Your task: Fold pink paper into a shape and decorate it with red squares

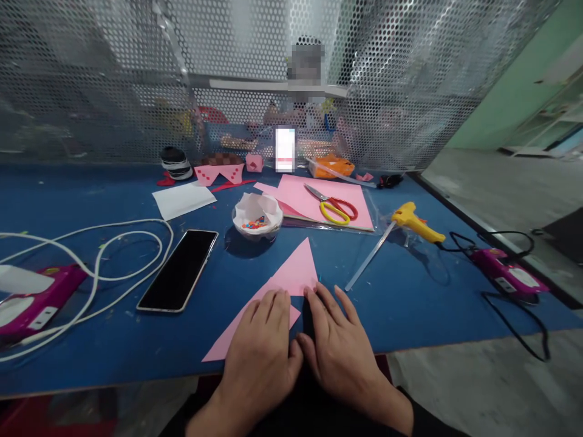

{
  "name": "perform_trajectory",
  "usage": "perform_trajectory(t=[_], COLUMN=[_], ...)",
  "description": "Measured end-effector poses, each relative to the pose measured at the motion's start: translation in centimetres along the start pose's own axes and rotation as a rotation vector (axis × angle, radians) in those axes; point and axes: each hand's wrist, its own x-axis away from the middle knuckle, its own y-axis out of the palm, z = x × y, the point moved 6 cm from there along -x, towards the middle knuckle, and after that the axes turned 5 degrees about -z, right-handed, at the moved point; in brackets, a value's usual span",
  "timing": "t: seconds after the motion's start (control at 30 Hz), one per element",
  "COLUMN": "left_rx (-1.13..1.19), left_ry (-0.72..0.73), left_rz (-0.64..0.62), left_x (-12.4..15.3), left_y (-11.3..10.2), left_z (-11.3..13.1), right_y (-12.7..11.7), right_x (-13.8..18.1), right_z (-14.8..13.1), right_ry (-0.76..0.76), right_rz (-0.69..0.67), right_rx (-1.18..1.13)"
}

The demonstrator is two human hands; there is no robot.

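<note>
A sheet of pink paper (295, 270), folded into pointed triangular flaps, lies on the blue table near its front edge. My left hand (262, 340) rests flat on its left part, fingers stretched forward and covering much of the lower fold. My right hand (337, 334) has its fingers extended, the index fingertip touching the paper's right edge. Both thumbs nearly meet below the paper. Beyond the hands stands a bowl (257, 217) lined with white paper, with small red and blue bits inside.
Scissors (336, 209) lie on pink sheets (291, 185) at the back. To the right are a yellow glue gun (414, 221) and a magenta power strip (507, 273). A phone (180, 270) and white cable (98, 267) lie left. Behind a perforated metal screen (246, 36) sits a person.
</note>
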Motion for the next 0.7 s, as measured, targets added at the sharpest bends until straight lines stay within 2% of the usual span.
perform_trajectory(t=[0.17, 0.37, 0.53, 0.7], left_rx=[0.015, 0.047, 0.039, 0.058], left_ry=[0.009, 0.003, 0.013, 0.022], left_rz=[0.014, 0.018, 0.015, -0.010], left_x=[0.1, 0.0, -0.1, 0.0], left_y=[0.0, -0.1, 0.0, 0.1], left_z=[-0.3, -0.3, -0.3, -0.5], right_y=[-0.1, 0.0, -0.4, 0.2], right_x=[0.0, 0.4, 0.5, -0.5], right_z=[-0.1, 0.7, 1.3, 0.3], right_ry=[-0.005, 0.026, 0.066, -0.020], right_rz=[0.025, -0.031, -0.028, -0.131], right_rx=[0.017, -0.041, -0.088, -0.088])
